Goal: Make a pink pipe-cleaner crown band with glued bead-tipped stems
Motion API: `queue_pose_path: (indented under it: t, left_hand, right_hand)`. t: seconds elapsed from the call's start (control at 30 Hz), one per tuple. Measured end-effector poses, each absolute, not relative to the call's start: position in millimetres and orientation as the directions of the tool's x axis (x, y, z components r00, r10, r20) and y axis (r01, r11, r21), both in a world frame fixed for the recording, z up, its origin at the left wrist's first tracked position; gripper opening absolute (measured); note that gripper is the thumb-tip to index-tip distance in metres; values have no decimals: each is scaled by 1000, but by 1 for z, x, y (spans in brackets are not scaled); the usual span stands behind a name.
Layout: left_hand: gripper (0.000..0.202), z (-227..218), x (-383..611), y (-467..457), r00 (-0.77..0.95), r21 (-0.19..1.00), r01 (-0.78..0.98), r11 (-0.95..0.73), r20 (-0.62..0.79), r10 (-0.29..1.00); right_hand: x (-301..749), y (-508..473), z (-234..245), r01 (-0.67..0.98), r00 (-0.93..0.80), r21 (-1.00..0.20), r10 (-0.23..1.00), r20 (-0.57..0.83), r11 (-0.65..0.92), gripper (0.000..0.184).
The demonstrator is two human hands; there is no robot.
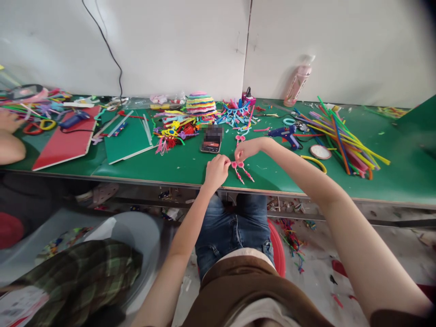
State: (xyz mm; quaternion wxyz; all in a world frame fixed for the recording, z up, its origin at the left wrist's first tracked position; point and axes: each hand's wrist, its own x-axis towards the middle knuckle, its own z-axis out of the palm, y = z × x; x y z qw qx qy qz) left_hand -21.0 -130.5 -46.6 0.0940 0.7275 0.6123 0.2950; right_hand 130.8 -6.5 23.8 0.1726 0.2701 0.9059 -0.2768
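At the front of the green table, my left hand (pixel 217 171) is closed in a pinch just left of a pink pipe-cleaner piece (pixel 242 171). Round pink loops sit at its top, and two beaded-looking strands hang toward the table's edge. My right hand (pixel 248 149) comes in from the right with its fingers closed on this piece's upper part. What lies between my left fingertips is hidden. Beyond my right hand lies another pink looped piece (pixel 240 138), partly covered by that hand. A dark phone (pixel 211 139) lies behind my left hand.
Right of my hands are a blue glue gun (pixel 286 135), a round white-topped tin (pixel 320 151) and loose pipe cleaners (pixel 350 136). A pink bottle (pixel 299 84) leans on the wall. Leftward lie a green board (pixel 127 141), a red board (pixel 66 143) and another person's arm (pixel 10 143).
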Motion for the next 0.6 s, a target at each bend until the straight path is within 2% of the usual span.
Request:
queue_pose_path:
  t: [0.17,0.3,0.4,0.6]
  left_hand:
    - [10,-39,-24,-122,62,527,810,-258,360,931]
    - [10,-19,-28,-110,29,519,797,-309,479,878]
    - [11,-7,-29,-106,34,492,804,-333,521,853]
    - [10,-9,-32,-106,64,458,832,-312,480,875]
  right_hand:
    - [126,-3,40,616,-768,-352,437,-468,705,15]
    - [131,1,66,546,-838,-477,456,-301,689,23]
    - [136,0,75,505,-844,-548,513,-154,666,38]
    - [144,-10,57,490,-841,-583,528,-119,649,43]
